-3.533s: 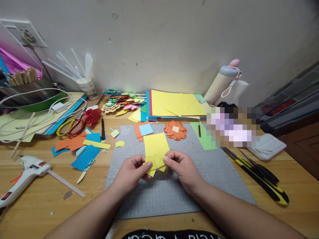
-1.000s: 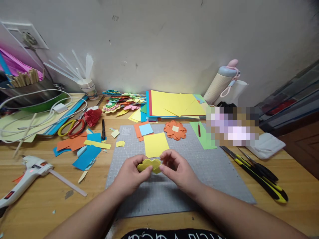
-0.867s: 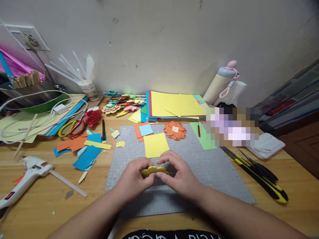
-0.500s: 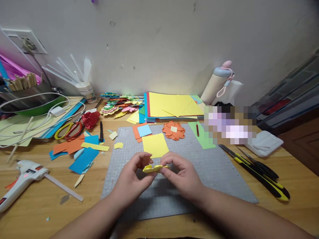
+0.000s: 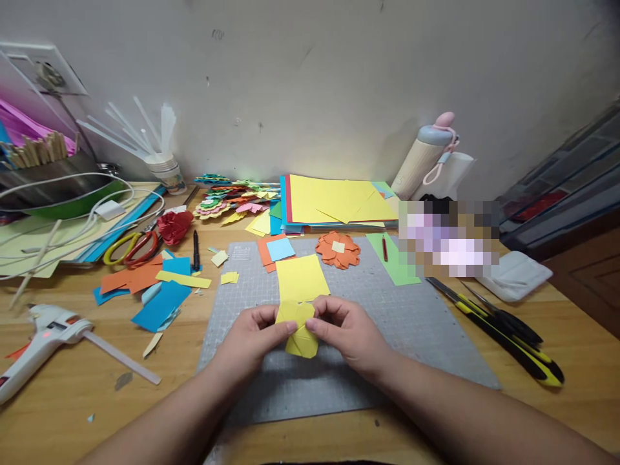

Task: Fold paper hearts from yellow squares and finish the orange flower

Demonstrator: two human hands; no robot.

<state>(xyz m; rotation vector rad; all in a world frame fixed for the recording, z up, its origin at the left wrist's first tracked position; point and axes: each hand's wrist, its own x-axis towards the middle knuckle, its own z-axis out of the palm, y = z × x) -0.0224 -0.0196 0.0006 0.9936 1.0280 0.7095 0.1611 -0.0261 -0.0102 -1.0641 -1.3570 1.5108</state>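
Between both hands, above the grey cutting mat (image 5: 382, 361), is a folded yellow paper piece (image 5: 303, 342) with crease lines and cut corners. My left hand (image 5: 259, 336) pinches its left side, thumb on the face turned toward me. My right hand (image 5: 346, 329) grips the right edge between thumb and fingers. Just beyond lies a square yellow sheet (image 5: 303, 276), its near edge partly covered by the held piece. An orange paper flower (image 5: 338, 249) with a pale square at its centre lies farther back, beside a light blue square (image 5: 281, 250) on orange paper.
Left are a glue gun (image 5: 48, 342), scissors (image 5: 130, 248), a black pen (image 5: 196, 250) and blue paper scraps (image 5: 165, 307). Coloured sheets (image 5: 339, 200) and paper flowers (image 5: 232, 203) line the wall. Right are a utility knife (image 5: 508, 342), dark scissors (image 5: 516, 326) and a bottle (image 5: 421, 158).
The yellow piece has tipped from nearly edge-on to showing its broad face toward me. Both hands have turned with it and keep hold; the camera view has shifted slightly.
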